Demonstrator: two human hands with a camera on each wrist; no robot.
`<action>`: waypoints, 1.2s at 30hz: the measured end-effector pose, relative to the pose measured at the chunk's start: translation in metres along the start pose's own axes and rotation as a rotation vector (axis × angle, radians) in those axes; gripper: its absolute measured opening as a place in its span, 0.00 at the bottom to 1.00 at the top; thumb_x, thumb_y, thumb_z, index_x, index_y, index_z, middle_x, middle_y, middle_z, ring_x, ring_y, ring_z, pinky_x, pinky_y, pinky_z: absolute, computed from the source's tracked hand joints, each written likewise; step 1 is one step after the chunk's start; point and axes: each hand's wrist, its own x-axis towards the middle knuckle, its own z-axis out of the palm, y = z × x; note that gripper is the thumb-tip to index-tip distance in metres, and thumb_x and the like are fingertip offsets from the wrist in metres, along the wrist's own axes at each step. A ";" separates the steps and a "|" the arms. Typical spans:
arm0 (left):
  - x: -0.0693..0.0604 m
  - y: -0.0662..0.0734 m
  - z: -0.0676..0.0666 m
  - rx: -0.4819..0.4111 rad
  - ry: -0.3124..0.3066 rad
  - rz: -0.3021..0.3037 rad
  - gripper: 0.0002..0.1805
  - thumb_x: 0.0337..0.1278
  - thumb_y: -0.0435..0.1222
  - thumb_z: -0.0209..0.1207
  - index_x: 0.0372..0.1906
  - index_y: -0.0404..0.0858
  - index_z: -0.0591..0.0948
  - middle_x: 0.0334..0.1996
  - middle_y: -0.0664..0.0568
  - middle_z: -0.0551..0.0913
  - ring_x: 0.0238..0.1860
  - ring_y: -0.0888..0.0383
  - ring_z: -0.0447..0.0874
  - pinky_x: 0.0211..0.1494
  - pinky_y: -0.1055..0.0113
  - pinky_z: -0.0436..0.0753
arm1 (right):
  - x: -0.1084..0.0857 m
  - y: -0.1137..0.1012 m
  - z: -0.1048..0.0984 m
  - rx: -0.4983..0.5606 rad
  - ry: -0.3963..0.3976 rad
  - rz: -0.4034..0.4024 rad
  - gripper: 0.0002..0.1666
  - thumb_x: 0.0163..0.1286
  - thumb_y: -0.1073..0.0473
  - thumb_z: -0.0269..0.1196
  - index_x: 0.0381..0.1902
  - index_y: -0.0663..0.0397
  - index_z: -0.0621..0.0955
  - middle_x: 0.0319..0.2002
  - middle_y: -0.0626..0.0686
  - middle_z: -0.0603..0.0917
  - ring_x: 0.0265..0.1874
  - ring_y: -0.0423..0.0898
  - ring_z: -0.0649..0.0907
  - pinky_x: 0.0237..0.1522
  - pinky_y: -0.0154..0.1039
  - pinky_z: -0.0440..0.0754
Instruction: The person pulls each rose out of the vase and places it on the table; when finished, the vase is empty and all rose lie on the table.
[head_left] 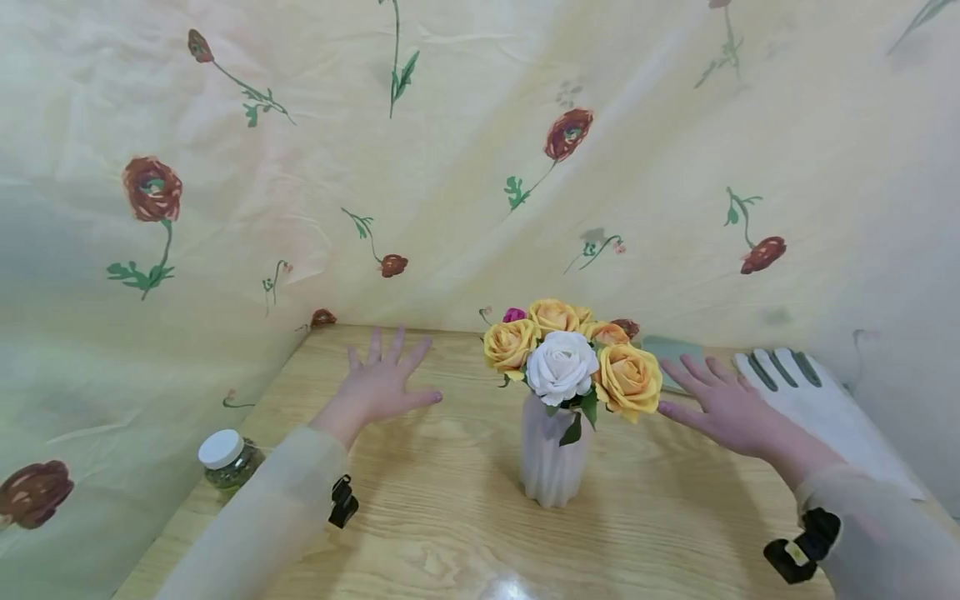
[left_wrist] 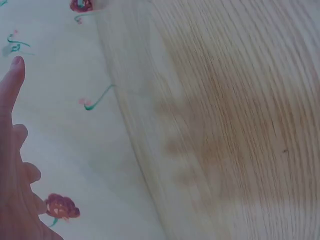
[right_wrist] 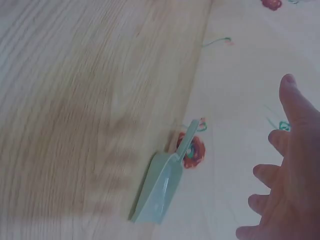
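A ribbed pale vase (head_left: 555, 458) stands on the wooden table, holding a white rose (head_left: 562, 367) among several yellow ones. To its left, my left hand (head_left: 386, 383) is held over the table with fingers spread, holding nothing. On the vase's other side my right hand (head_left: 731, 408) is also spread and empty, its fingertips close to the yellow rose (head_left: 628, 379) in the head view; whether they touch cannot be told. A pale green scoop (right_wrist: 162, 190) lies beyond the right fingers. The left wrist view shows the left hand (left_wrist: 17, 165) with its fingers apart.
A jar with a white lid (head_left: 222, 450) stands at the table's left edge. White gloves with grey-green finger parts (head_left: 817, 408) lie at the right. Flower-patterned cloth (head_left: 450, 167) hangs behind the table (head_left: 435, 517) and along its left side.
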 end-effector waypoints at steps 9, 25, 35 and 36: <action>-0.024 0.025 -0.006 -0.105 0.053 0.129 0.53 0.45 0.74 0.45 0.74 0.56 0.45 0.73 0.43 0.43 0.70 0.36 0.33 0.66 0.33 0.45 | -0.011 -0.027 -0.007 0.286 0.094 -0.125 0.41 0.68 0.45 0.58 0.70 0.61 0.60 0.67 0.67 0.61 0.63 0.70 0.60 0.55 0.71 0.60; -0.043 0.060 -0.002 -0.517 -0.060 0.309 0.48 0.51 0.58 0.61 0.73 0.51 0.53 0.72 0.46 0.49 0.70 0.36 0.41 0.68 0.38 0.50 | -0.034 -0.068 -0.010 0.702 0.073 -0.097 0.25 0.70 0.54 0.57 0.62 0.55 0.73 0.63 0.60 0.70 0.55 0.58 0.75 0.47 0.43 0.81; -0.048 0.085 0.008 -0.625 -0.121 0.394 0.46 0.53 0.52 0.63 0.73 0.48 0.53 0.72 0.47 0.54 0.70 0.43 0.48 0.70 0.46 0.54 | -0.041 -0.094 -0.009 0.773 0.149 -0.043 0.25 0.69 0.52 0.58 0.60 0.57 0.74 0.60 0.57 0.72 0.54 0.54 0.73 0.43 0.36 0.80; -0.047 0.087 0.009 -0.621 -0.120 0.400 0.46 0.53 0.51 0.63 0.73 0.48 0.53 0.71 0.47 0.54 0.70 0.45 0.49 0.70 0.48 0.54 | -0.041 -0.095 -0.009 0.780 0.153 -0.038 0.25 0.69 0.52 0.58 0.61 0.57 0.74 0.59 0.57 0.72 0.55 0.55 0.73 0.44 0.36 0.80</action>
